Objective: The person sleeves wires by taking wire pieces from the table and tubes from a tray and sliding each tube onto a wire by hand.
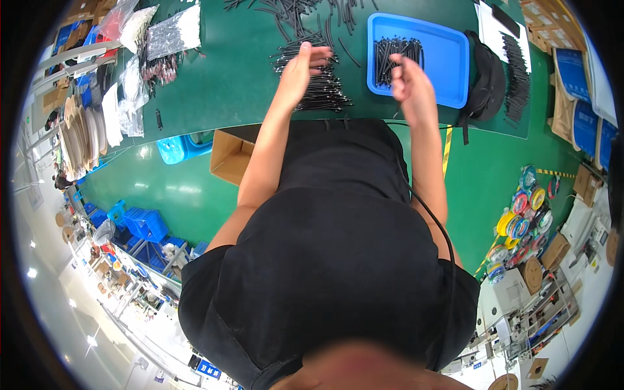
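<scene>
Black short cable pieces [323,91] lie side by side in a broad pile on the green table, small pale tips showing at their ends. Just over the far part of that pile is my left hand [301,70], its fingers stretched to the right and its thumb raised. My right hand [415,91] hovers above the near side of a blue tray [448,94]. Its fingers are loosely curled, apart from the thumb, slightly blurred, with nothing seen between them. Inside the tray, a stack of similar black cable pieces [383,55] lies to the left.
Loose black tubes [292,16] are scattered at the table's far edge. A black bag [484,78] sits right of the tray, beside another row of black pieces [516,81]. Plastic bags [172,36] lie at the left. Below the table stands an open cardboard box [229,156].
</scene>
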`<state>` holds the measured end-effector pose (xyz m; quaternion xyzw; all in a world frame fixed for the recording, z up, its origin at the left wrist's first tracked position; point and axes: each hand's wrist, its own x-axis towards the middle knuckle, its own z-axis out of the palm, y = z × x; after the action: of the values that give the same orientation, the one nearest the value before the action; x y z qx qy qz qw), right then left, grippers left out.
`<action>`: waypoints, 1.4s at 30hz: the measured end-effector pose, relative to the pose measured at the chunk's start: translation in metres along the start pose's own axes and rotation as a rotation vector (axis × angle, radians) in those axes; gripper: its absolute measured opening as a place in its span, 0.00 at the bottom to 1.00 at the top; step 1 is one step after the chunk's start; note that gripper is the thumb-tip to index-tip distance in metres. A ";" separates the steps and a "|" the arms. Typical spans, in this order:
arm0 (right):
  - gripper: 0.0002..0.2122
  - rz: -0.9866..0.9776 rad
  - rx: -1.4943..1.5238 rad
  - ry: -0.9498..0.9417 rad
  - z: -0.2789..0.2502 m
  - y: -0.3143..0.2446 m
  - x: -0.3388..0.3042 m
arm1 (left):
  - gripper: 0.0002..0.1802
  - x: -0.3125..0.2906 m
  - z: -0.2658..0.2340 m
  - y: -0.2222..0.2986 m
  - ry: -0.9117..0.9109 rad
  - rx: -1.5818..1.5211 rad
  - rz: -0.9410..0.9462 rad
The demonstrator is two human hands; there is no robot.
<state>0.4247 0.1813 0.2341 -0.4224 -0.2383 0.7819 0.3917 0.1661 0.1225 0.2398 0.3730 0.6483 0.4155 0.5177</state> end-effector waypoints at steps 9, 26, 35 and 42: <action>0.25 -0.474 -1.289 0.528 -0.112 0.073 0.125 | 0.25 0.033 -0.038 -0.124 0.156 0.925 0.409; 0.11 -0.526 -1.519 0.021 -0.012 0.142 0.155 | 0.08 0.047 -0.053 -0.103 0.103 0.684 0.437; 0.15 -0.600 -1.018 -0.166 0.037 -0.011 0.030 | 0.11 0.001 -0.035 0.042 -0.096 0.425 0.143; 0.09 -0.804 -1.322 -0.188 0.054 -0.016 0.003 | 0.13 -0.009 0.005 0.054 -0.228 0.407 0.252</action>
<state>0.3849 0.1905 0.2730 -0.3815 -0.8220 0.3078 0.2900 0.1758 0.1354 0.2927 0.5916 0.6043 0.2933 0.4459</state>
